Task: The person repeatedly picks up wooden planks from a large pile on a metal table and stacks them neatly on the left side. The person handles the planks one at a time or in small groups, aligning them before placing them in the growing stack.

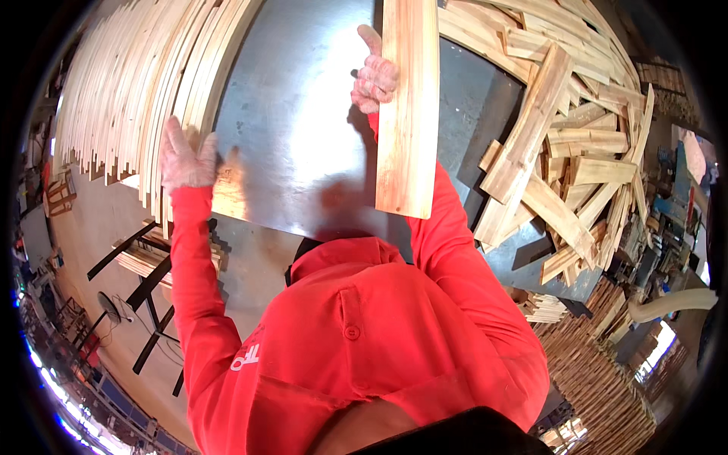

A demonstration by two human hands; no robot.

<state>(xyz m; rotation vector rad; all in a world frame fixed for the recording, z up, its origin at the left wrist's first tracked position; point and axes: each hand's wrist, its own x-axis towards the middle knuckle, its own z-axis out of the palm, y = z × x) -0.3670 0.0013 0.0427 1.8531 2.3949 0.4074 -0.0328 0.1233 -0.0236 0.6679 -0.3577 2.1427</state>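
Observation:
A pale wooden board [408, 114] stands out in front of me above the metal tabletop, its long side running away from me. My right hand [374, 80] grips it by the left edge, the thumb pointing up along it; fingers behind the board are hidden. My left hand [189, 157], in a light glove like the right, rests with fingers apart at the near end of a row of boards [144, 76] set side by side on the left. It touches the outermost boards and grips none.
Loose wooden boards [580, 144] lie heaped crosswise on the table's right side. The shiny metal tabletop [296, 114] lies between row and heap. Below the row, a black metal frame [152, 280] stands on the floor with more strips. Bundled thin sticks [599, 371] are at lower right.

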